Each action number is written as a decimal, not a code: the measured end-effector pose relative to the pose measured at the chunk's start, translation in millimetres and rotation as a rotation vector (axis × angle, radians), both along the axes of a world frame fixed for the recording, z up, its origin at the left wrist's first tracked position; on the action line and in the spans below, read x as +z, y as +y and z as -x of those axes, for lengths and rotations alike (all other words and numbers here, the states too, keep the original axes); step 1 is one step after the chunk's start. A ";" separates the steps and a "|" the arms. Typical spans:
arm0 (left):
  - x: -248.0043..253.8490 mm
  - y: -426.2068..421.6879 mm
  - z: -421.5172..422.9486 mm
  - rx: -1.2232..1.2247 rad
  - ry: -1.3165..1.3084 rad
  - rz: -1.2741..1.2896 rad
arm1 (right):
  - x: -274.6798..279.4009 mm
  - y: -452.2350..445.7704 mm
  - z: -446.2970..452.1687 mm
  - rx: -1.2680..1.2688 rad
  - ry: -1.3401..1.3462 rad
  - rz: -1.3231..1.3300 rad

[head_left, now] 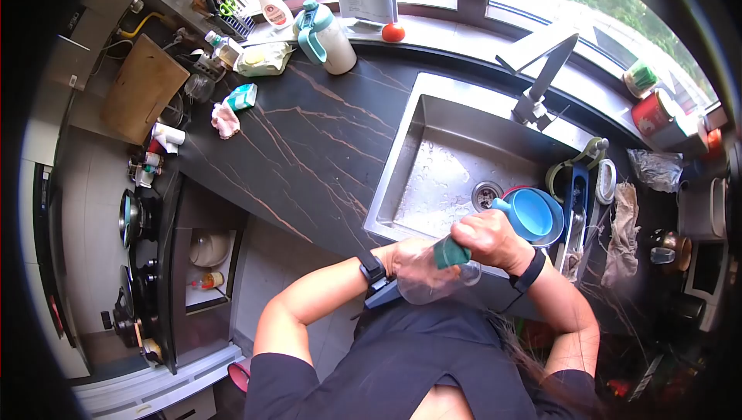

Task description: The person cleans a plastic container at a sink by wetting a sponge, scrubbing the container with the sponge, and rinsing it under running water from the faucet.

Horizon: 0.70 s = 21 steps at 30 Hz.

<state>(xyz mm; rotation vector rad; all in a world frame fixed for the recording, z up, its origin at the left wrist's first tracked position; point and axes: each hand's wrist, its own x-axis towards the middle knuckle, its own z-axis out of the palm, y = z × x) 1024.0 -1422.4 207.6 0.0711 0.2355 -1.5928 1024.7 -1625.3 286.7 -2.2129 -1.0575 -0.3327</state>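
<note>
In front of my body, near the sink's front edge, my left hand (411,258) is closed around a clear, see-through container (423,287). Its round end points toward me, and I cannot tell whether it is glass or plastic. A green scouring pad (449,254) is gripped in my right hand (493,239), which is bent into a fist over the container. The pad appears to touch the container's side. Just beyond my right hand, a light blue bowl with a handle (530,214) rests in the sink (440,157) on other dishes. Part of my left hand's fingers is hidden behind the container.
Over the sink rises a faucet (547,80). A pitcher with a teal lid (332,45) and a wipes pack (264,59) stand on the dark counter (309,119). A tomato (393,32) sits on the windowsill. To the right hangs a beige cloth (623,231).
</note>
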 end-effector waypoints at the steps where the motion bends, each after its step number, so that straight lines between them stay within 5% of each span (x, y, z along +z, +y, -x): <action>1: -0.8 -2.4 5.1 -0.064 0.148 0.138 | 4.1 2.1 -0.9 0.105 -0.010 0.042; 2: 0.7 1.1 7.7 -0.003 -0.141 -0.101 | 4.0 3.4 -1.1 0.142 -0.035 0.069; 5: 13.4 -6.0 7.3 0.066 -0.187 -0.209 | 20.1 6.1 -5.0 0.240 -0.082 0.063; 7: 30.1 -3.9 -2.2 0.216 -0.384 -0.267 | 17.7 2.0 -9.4 0.078 -0.001 -0.088; 10: 25.8 3.4 -24.4 0.501 -0.563 -0.562 | -22.4 -7.3 -15.5 -0.333 0.434 -0.358; 11: 28.6 6.2 -31.8 0.598 -0.715 -0.673 | -33.8 1.0 -19.3 -0.378 0.426 -0.593; 12: 42.6 0.9 -34.1 0.672 -0.893 -0.773 | -40.4 -3.9 -19.4 -0.416 0.760 -0.627; 13: 43.3 -0.3 -33.2 0.672 -0.897 -0.773 | -45.4 -11.8 -15.7 -0.449 1.097 -0.650; 15: 43.7 -1.0 -27.6 0.843 -0.934 -0.920 | -50.7 -16.1 -4.7 -0.435 1.239 -1.106; 19: 30.6 3.9 -18.9 0.878 -0.914 -0.984 | -63.7 -15.0 20.6 -0.455 0.902 -1.245; 21: 23.5 2.4 -11.5 0.848 -0.920 -0.974 | -51.7 -4.0 34.4 -0.333 0.876 -1.089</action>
